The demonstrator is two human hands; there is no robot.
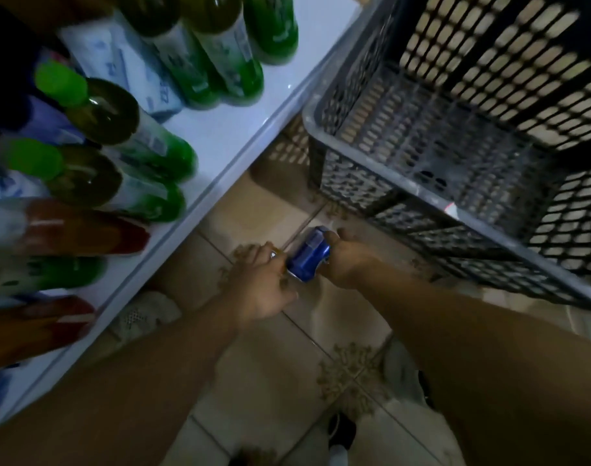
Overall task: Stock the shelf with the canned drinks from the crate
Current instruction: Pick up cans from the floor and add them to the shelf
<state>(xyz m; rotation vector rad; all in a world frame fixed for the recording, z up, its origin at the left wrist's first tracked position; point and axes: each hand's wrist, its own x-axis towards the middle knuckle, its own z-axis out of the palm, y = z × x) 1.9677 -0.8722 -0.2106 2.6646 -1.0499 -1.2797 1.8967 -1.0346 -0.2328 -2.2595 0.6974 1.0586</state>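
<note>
A blue drink can [310, 257] is held low over the tiled floor, between the white shelf [240, 129] on the left and the grey slatted crate [438, 203] on the right. My right hand [346, 258] grips the can from its right side. My left hand [264, 280] is curled against the can's left end, and a bit of silver metal shows by its fingers; whether that is a second can is unclear. No cans show inside the crate.
Green, red and other bottles [119, 129] stand packed on the white shelf, leaving a bare strip along its front edge. The crate sits on the floor close to the shelf's corner. Patterned floor tiles [348, 368] lie below my arms.
</note>
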